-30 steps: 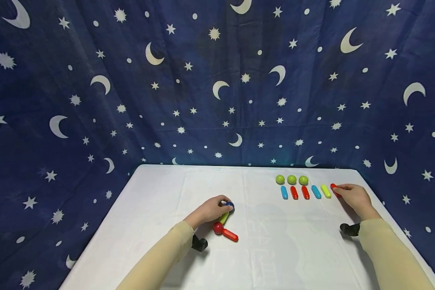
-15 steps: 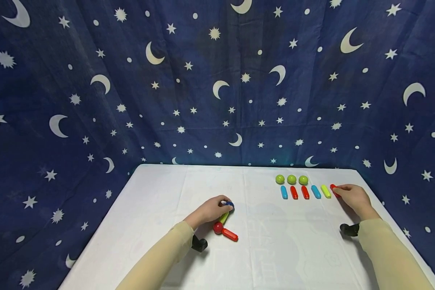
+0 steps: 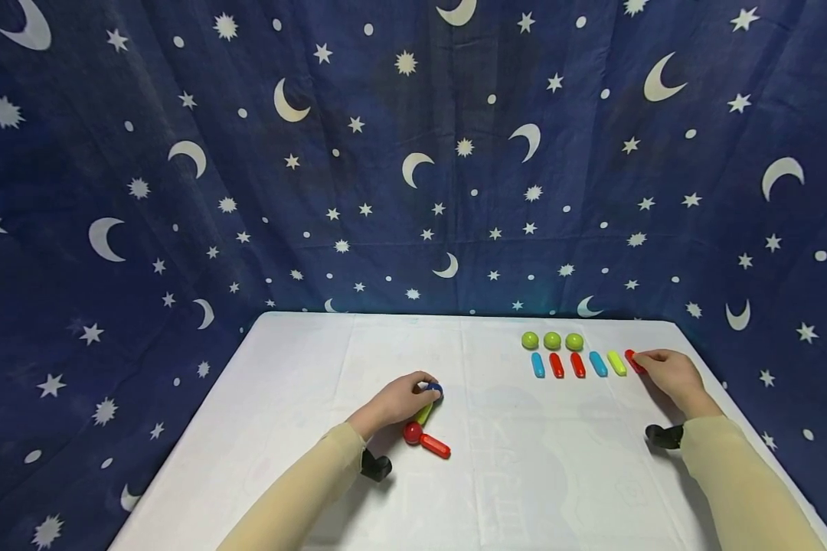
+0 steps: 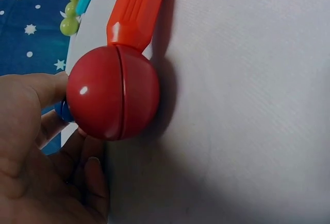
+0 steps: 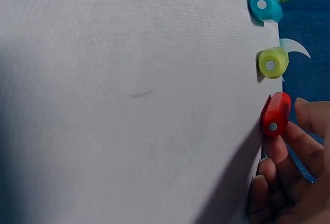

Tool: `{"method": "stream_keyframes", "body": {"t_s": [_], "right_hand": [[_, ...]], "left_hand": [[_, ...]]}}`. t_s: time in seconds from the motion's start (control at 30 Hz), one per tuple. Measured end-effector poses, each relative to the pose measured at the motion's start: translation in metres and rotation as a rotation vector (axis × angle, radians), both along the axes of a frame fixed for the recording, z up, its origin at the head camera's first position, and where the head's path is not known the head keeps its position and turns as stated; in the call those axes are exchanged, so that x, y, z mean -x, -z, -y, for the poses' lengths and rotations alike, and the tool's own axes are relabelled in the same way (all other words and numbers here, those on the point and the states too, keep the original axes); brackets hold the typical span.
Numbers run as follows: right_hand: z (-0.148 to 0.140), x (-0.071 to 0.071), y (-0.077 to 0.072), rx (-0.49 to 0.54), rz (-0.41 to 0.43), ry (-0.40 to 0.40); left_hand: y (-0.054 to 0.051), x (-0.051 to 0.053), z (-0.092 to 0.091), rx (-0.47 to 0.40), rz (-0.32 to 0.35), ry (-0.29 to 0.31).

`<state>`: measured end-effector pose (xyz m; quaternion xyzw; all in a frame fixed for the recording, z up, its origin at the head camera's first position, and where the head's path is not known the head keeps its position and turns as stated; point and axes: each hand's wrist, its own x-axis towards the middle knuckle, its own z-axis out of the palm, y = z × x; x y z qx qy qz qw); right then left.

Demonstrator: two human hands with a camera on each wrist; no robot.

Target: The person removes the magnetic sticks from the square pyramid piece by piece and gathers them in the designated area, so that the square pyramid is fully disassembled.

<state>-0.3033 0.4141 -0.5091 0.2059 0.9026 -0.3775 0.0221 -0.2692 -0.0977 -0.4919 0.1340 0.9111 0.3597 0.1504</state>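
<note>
My left hand (image 3: 403, 399) pinches a blue ball (image 3: 435, 392) between thumb and fingers; a yellow-green magnetic rod (image 3: 423, 414) runs from it to a red ball (image 4: 111, 92). From that ball a red magnetic rod (image 3: 435, 446) points toward the front right. In the left wrist view the red ball partly hides the blue one. My right hand (image 3: 671, 375) is at another red rod (image 5: 277, 114), the last in the row on the right. Its fingers touch or lie close to the rod's side, while a gap shows between thumb and rod in the right wrist view.
Three green balls (image 3: 552, 340) line the back right of the white table (image 3: 510, 474). In front lie blue, red and yellow-green rods (image 3: 616, 363), side by side. A dark blue curtain (image 3: 386, 191) with moons and stars hangs behind and beside the table.
The head view has shifted slightly, moving the scene a little leftward. My left hand keeps its hold on the blue ball; the right hand stays by the red rod, nearly still.
</note>
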Motion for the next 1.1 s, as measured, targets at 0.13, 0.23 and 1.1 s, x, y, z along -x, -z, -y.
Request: {"method": "stream_keyframes", "body": {"t_s": [0.13, 0.23, 1.1], "right_hand": [[0.001, -0.002, -0.004, -0.006, -0.031, 0.008], [0.004, -0.002, -0.009, -0.002, -0.067, 0.014], [0.205, -0.019, -0.026, 0.117, -0.267, -0.738]], "left_hand": [[0.0, -0.003, 0.003, -0.006, 0.006, -0.002], [0.001, -0.007, 0.006, -0.013, 0.006, -0.016], [0.006, -0.007, 0.005, -0.103, 0.016, 0.027]]}}
